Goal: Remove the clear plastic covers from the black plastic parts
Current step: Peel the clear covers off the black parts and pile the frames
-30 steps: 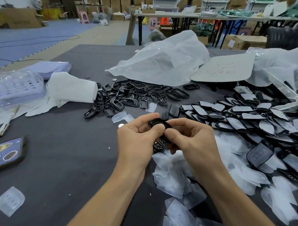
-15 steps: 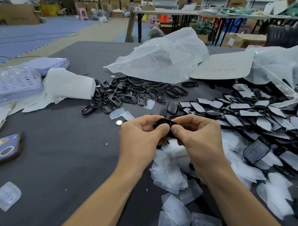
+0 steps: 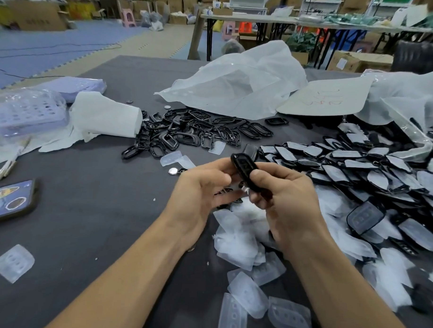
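One part (image 3: 244, 171) now tilted, right hand (image 3: 291, 203)

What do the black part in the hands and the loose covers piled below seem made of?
Black part: apparently hard plastic, glossy; light glints along its rim. Loose covers: probably thin moulded plastic, translucent and frosted; the dark table shows through.

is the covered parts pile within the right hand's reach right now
Probably yes: the covered parts pile lies open just beside the right hand, though it grips a black part.
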The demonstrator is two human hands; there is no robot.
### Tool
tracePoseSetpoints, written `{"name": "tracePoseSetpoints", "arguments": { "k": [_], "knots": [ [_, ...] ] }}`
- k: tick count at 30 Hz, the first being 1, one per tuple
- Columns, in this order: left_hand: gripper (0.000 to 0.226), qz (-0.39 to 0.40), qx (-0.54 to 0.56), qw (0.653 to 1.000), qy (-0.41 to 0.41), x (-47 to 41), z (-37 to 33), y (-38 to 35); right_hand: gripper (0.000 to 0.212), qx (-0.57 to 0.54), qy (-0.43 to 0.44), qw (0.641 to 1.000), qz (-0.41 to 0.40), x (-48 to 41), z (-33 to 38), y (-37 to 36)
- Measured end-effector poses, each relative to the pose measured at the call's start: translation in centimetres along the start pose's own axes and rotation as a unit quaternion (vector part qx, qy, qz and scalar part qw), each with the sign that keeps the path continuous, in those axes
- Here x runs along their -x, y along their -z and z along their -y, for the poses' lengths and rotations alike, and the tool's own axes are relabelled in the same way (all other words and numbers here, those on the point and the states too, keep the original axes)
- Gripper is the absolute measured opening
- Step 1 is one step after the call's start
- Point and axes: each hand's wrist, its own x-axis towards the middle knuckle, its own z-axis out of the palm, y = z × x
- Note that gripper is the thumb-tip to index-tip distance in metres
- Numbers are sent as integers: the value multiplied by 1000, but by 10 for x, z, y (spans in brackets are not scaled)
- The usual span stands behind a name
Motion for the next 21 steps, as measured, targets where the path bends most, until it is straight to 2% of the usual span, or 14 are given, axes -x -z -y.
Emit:
{"name": "tracePoseSetpoints", "arguments": {
  "k": [1,3,6,8,12,14,17,19,21],
  "knots": [
    [52,19,-8,1000,4,0,-1,0,17,-14,0,1000,-6,-1,1,1],
    [46,6,-31,999,-5,0,0,-2,15,-10,15,1000,-18,-1,1,1],
    [23,-45,-59,997,-13,-1,4,-5,20,52,67,996,-32,0,-3,2],
    [18,-72,-65,995,-13,-2,6,-6,22,118,122,985,-27,1,-6,2],
    [15,-167,-113,979,-37,-6,12,-7,19,207,173,963,4,5,-12,-1],
    [20,-224,-117,966,-56,-8,13,-5,13,250,182,950,-34,5,-13,-2],
    [19,-283,-58,956,-53,-11,6,2,12,379,234,891,-86,2,-7,6],
    [21,-304,-38,951,-45,-13,2,9,12,464,257,847,-39,4,-1,10],
    [25,-314,-46,947,-46,-14,0,14,8,510,232,828,36,7,2,8]
  ]
}}
